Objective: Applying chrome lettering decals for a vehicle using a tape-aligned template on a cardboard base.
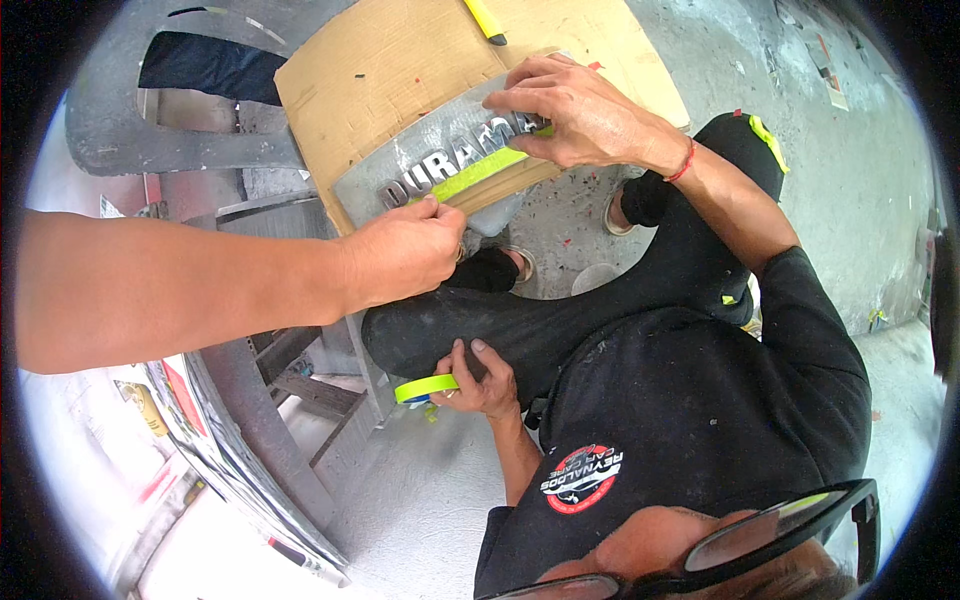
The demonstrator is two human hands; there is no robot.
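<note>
My left hand (480, 382) rests by my thigh and holds a roll of yellow-green tape (426, 388). My right hand (559, 112), fingers spread, lies over the right end of a row of raised chrome letters (465, 150) on a grey curved plate (367, 172). Its thumb is at the yellow-green tape strip (480, 174) that runs along the letters' lower edge. A co-worker's hand (409, 244) reaches in from the left, its fingertips near the strip's left end. Under the plate is a cardboard sheet (375, 67). What my right fingertips touch is partly hidden.
A yellow tool with a black end (486, 21) lies at the cardboard's far edge. Left of it are a grey curved panel (195, 154) and dark cloth (210, 67). Metal framing (262, 405) stands at lower left. A round pale object (595, 277) is on the floor between my legs.
</note>
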